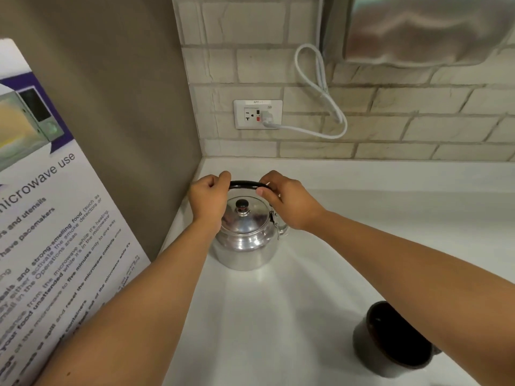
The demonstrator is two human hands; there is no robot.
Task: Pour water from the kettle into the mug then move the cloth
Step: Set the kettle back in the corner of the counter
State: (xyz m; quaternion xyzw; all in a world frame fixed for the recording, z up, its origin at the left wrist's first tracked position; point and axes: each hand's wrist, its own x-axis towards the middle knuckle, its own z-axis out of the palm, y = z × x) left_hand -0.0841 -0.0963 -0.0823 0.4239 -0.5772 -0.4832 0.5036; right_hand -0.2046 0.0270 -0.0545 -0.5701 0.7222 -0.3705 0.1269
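A shiny metal kettle (245,240) with a black lid knob stands on the white counter (278,316), close to the left wall. Its black arched handle (246,185) is upright above the lid. My left hand (208,199) grips the handle's left end and my right hand (287,203) pinches its right end. A dark mug (390,341) sits at the near right, partly hidden under my right forearm. No cloth is in view.
A microwave-use poster (55,218) leans along the left wall. On the brick back wall are a power outlet (257,114) with a white cord (320,107) plugged in and a steel dispenser (429,29) at the top right.
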